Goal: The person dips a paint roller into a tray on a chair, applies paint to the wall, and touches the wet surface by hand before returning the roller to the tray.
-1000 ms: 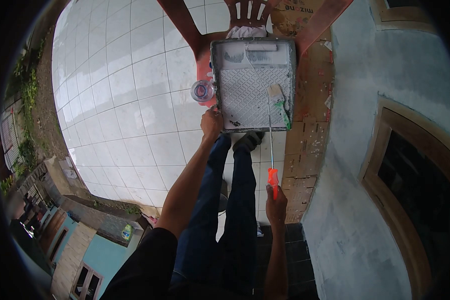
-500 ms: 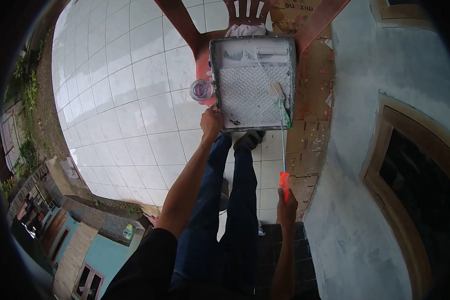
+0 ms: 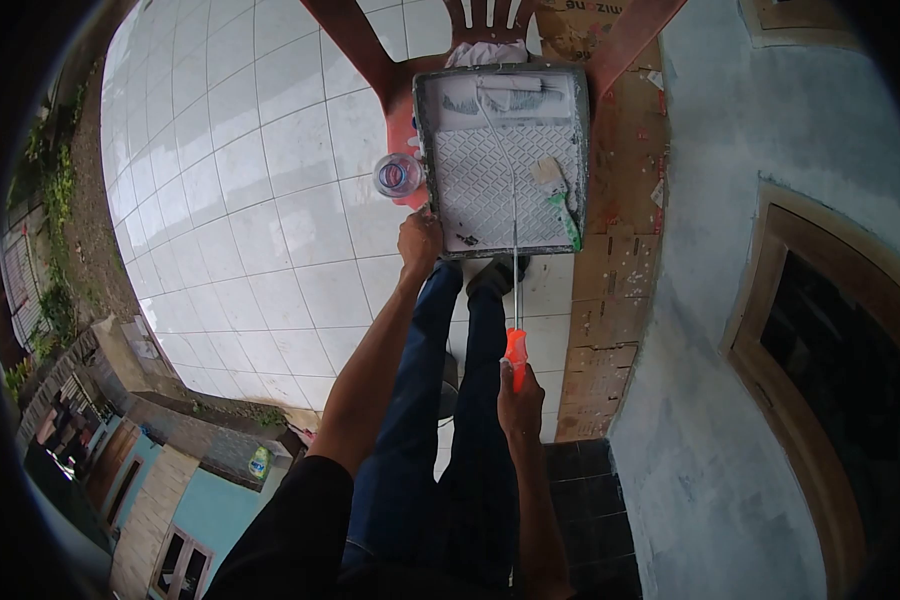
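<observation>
A paint tray [image 3: 500, 185] with a ridged slope and pale paint at its far end rests on a red plastic chair [image 3: 400, 115]. My left hand [image 3: 420, 240] is closed on the tray's near left corner. In my right hand [image 3: 521, 405] is the orange handle of a paint roller [image 3: 515, 345]; its thin metal rod runs over the tray to the roller head [image 3: 510, 84] in the paint. On the tray's right side lies a brush [image 3: 560, 203] with a green handle. A clear plastic cup [image 3: 398, 176] stands left of the tray.
A whitish cloth [image 3: 485, 54] lies behind the tray on the chair. Cardboard [image 3: 625, 200] covers the floor along the grey-blue wall [image 3: 710, 130] at the right, which has a wood-framed window [image 3: 760, 290]. White floor tiles [image 3: 270, 200] extend left. A bucket [image 3: 450, 388] stands partly behind my legs.
My right hand has moved left with the roller, and the roller head has shifted left in the paint. The tray and my left hand appear slightly higher and further left in view.
</observation>
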Demonstrator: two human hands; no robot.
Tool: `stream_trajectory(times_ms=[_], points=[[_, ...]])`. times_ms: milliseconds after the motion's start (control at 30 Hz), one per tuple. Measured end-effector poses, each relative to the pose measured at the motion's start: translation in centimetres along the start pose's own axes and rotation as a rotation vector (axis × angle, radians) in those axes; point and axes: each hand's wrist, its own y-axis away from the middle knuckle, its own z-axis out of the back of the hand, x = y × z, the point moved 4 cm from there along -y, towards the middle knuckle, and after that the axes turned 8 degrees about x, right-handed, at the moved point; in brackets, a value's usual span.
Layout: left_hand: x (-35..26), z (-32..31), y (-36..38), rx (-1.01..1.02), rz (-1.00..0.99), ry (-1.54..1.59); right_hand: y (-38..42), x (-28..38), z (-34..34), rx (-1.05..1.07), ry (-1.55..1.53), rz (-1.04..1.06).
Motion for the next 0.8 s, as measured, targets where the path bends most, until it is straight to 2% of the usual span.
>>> stream_trajectory(times_ms=[300, 367, 500, 567, 800], points=[[0.0, 0.1, 0.0, -0.03, -0.028, 0.009, 0.4, 0.0, -1.6, 0.027, 0.118, -0.017], [0.1, 0.0, -0.2, -0.026, -0.044, 0.012, 0.9, -0.5, -2.1, -0.03, 0.181, 0.101], [0.2, -0.1, -0.2, -0.006, -0.014, -0.004, 2.4, -1.2, -2.8, 0.005, 0.191, 0.067], [0.3, -0.1, -0.2, -0.023, -0.048, 0.021, 3.3, -1.1, -2.9, 0.036, 0.189, -0.031], [0.2, 0.0, -0.1, -0.02, -0.035, -0.006, 5.3, -1.4, -2.7, 0.003, 0.217, 0.034]])
